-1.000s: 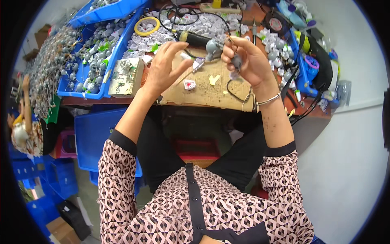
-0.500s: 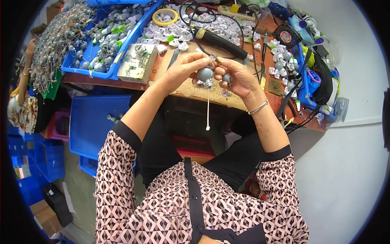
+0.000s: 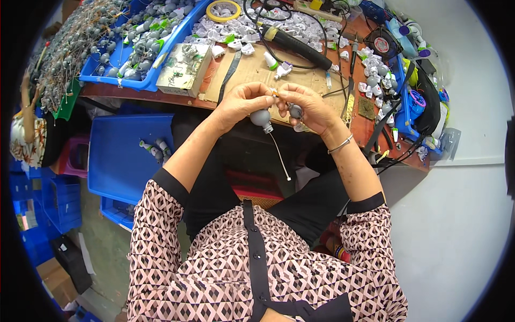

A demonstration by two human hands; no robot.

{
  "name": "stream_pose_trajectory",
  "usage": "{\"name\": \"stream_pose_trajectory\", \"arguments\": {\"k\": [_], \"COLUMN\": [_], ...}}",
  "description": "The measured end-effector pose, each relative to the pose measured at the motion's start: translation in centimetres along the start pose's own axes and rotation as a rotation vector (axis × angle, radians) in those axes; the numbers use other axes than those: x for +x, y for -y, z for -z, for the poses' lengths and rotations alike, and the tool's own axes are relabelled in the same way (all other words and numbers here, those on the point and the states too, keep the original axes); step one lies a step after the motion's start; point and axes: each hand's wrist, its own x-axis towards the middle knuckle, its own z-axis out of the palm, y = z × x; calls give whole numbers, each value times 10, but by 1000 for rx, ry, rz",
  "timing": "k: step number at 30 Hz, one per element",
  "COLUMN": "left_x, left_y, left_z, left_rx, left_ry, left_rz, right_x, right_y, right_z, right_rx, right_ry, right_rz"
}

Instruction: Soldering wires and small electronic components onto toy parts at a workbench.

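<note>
My left hand (image 3: 242, 105) is closed, thumb and forefinger pinched beside a small orange-tinted part (image 3: 274, 93). Under those fingers hangs a grey ball (image 3: 260, 117) with a ribbed neck; a thin white cable (image 3: 280, 155) with a small white plug dangles from it. From the other side, my right hand (image 3: 311, 107) pinches at the same small part. Its curled fingers also hold a second, darker grey ball (image 3: 295, 111). Both hands are held over the bench's front edge, fingertips almost touching. Fine details between the fingertips are too small to make out.
White-and-green plastic pieces (image 3: 283, 70) lie on a cardboard sheet (image 3: 248, 79). Around it are a metal box (image 3: 184, 70), a black cylindrical tool (image 3: 298, 49), yellow tape (image 3: 223, 11) and heaped white casings (image 3: 306, 29). A blue tray (image 3: 129, 155) stands low at left. Another person's arm (image 3: 27, 99) shows far left.
Both hands have come down slightly toward me. The grey ball has tilted and its cable now swings out to the right. The white-and-green pieces on the cardboard have come into sight.
</note>
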Motion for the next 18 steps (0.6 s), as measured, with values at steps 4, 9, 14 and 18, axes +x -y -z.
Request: {"name": "stream_pose_trajectory", "arguments": {"k": [4,9,14,18], "left_x": [-1,-2,4,9], "left_y": [0,2,8,7], "left_z": [-2,0,3,1], "left_rx": [-34,-108,-189,-193], "left_ry": [-5,-33,-45,-71], "left_rz": [-11,12,20,67], "right_x": [3,-1,-3,0], "right_y": [-8,-5,-5,-7], "right_z": [4,-5,-3,2], "right_rx": [67,108,30,81], "right_ry": [39,-15,-76,-92], "right_rz": [-10,12,99,80]}}
